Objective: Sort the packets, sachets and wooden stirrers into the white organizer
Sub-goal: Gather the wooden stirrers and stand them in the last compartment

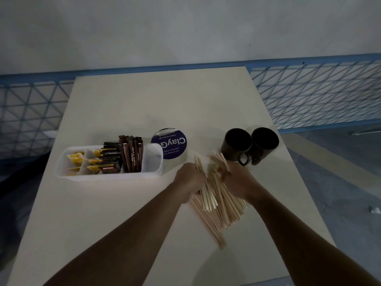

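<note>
Organizer (64, 162) at the table's (144, 104) left, tub (173, 145) behind it — stirrers (212, 205) to its right, mugs (238, 142) behind them.

Head-worn view, facing forward and down — close above table (144, 104)

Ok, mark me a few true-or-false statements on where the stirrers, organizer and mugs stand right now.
1. Both hands grip the wooden stirrers: the left hand and the right hand. True.
2. The stirrers already stand in the white organizer. False: they lie on the table, to the right of the organizer.
3. The organizer's rightmost compartment shows nothing in it. True.
4. Three mugs stand on the table. False: there are two dark mugs, side by side beyond the stirrers.
5. Brown sugar sticks stand upright in the organizer. True.
</note>
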Demonstrator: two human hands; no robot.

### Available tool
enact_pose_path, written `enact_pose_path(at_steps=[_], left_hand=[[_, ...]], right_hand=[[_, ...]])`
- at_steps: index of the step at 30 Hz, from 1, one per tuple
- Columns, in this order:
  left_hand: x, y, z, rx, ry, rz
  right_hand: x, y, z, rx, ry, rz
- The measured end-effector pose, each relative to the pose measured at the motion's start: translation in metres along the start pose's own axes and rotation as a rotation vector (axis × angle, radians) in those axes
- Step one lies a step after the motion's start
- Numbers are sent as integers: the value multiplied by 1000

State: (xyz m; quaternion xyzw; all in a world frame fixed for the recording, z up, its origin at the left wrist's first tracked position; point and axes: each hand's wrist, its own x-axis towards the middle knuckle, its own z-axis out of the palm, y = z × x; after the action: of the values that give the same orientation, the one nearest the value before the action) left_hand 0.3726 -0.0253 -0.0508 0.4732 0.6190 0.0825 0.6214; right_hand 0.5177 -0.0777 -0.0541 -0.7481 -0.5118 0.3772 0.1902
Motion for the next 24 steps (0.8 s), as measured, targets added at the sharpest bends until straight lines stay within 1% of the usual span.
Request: enact_pose_path(at_steps=[2,6,10,13,19,24], left_hand=[[-3,6,-9,-31,-18,14],[-12,21,-28,-145,-38,45],[-19,33,-50,-195,10,137],[-25,42,-70,-240,91,205],[-28,48,-112,-296,309,324],[-26,38,-129,-243,461,454]], right_hand=[[4,-10,2,96,-1,17],[16,-33,9,299,-26,131],[24,-59,13,477,12,125],[28,-79,19,594,49,104],[44,-120,38,826,161,102],[51,-152,56,846,205,-16]])
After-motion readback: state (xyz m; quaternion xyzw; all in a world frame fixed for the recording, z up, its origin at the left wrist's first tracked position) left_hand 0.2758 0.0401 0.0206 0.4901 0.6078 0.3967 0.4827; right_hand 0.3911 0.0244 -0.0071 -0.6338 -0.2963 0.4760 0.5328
